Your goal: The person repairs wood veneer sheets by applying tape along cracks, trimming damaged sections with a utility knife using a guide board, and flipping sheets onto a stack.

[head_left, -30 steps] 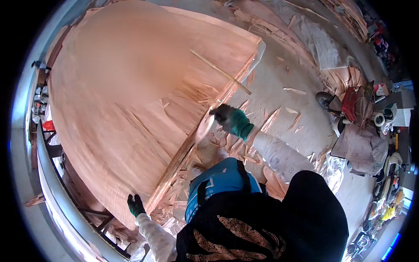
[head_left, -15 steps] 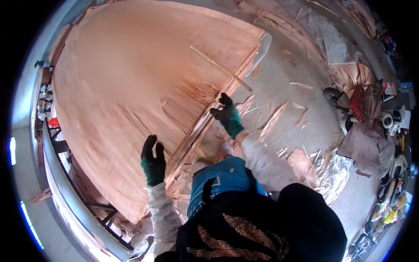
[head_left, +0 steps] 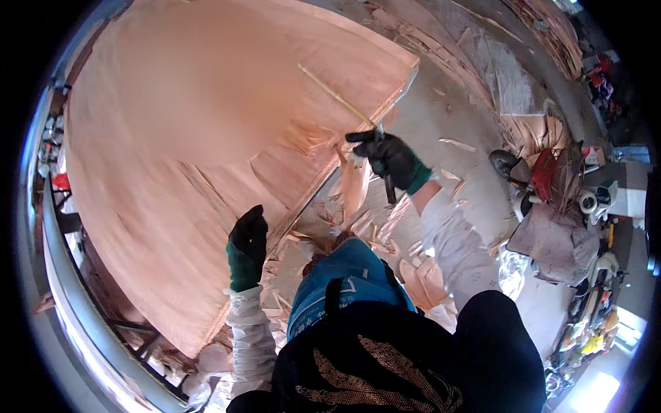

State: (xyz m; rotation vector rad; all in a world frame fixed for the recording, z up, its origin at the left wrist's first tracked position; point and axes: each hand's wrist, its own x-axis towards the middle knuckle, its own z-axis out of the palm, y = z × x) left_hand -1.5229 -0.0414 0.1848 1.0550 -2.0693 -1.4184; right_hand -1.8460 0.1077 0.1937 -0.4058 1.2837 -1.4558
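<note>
A wide stack of thin reddish wood veneer sheets (head_left: 151, 227) lies in front of me, its near edge running diagonally. My left hand (head_left: 248, 237), in a black and green glove, is at that edge with its fingers curled together; anything in them is hidden. My right hand (head_left: 396, 162), gloved alike, is closed around a slim dark-handled tool (head_left: 390, 191). The tool's handle end points down below the fist, and a short shiny part shows above it. A thin wooden stick (head_left: 334, 94) lies across the sheets, its near end close to the right hand. A torn veneer strip (head_left: 354, 184) hangs beside the edge.
Veneer scraps (head_left: 421, 281) litter the floor by my legs. More veneer (head_left: 533, 134) lies at the upper right. A covered vehicle (head_left: 556, 241) with a red part stands at the right among mixed goods. A pale rail (head_left: 79, 296) curves along the left.
My right hand has moved right from the stack's edge and now grips the tool. The left hand's fingers have come together. A veneer strip now hangs from the edge; the view has shifted slightly.
</note>
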